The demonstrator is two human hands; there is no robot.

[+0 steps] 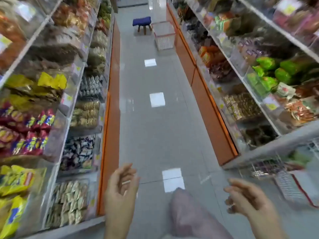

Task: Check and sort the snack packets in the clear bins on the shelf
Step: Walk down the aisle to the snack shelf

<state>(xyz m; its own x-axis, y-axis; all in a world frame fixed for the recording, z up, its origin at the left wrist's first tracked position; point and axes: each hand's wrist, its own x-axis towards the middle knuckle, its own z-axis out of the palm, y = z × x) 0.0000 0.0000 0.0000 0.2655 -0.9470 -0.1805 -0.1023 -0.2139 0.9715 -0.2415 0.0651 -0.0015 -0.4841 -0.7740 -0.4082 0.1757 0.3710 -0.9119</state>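
Shelves of clear bins full of snack packets line both sides of a shop aisle. On the left are yellow packets [51,81], red and blue packets [34,128] and pale packets [69,202] low down. Green packets [269,71] fill bins on the right shelf. My left hand [120,188] hangs over the aisle floor with loosely curled fingers and holds nothing. My right hand [248,199] is also loosely curled and empty, apart from any bin. The picture is blurred by motion.
The grey tiled aisle [155,126] runs ahead between orange shelf bases [110,135]. A blue stool [141,23] and a white wire basket [164,36] stand at the far end. Another wire basket [290,185] sits at the lower right. My leg [188,214] shows below.
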